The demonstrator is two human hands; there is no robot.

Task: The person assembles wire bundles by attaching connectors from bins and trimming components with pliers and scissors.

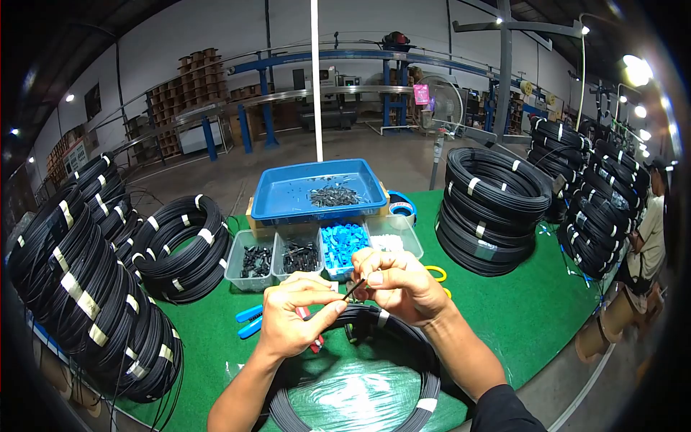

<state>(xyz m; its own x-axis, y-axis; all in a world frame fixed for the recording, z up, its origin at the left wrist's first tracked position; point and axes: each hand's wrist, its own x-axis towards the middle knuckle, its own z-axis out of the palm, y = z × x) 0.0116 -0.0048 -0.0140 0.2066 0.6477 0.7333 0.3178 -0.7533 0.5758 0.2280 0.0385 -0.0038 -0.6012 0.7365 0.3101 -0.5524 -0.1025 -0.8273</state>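
Observation:
A thin black cable end (353, 290) runs between my two hands in the middle of the view. My left hand (296, 313) pinches it between thumb and fingertips. On its other side my right hand (403, 284) is closed at the cable's tip, and whatever small part it may hold there is hidden by the fingers. Below both hands a large coil of black cable (428, 374) with white tape bands lies on the green table (504, 309). Blue-handled pliers (250, 321) lie left of my left hand, and a red tool (317, 342) shows partly behind it.
Clear bins (250, 284) hold black parts, blue parts (344, 246) and white parts (387, 243). Behind them stands a blue tray (317, 213) with black scraps. Cable coils are stacked left (93, 302) and right (493, 209). Yellow handles (436, 272) lie beyond my right hand. A person (651, 223) is at far right.

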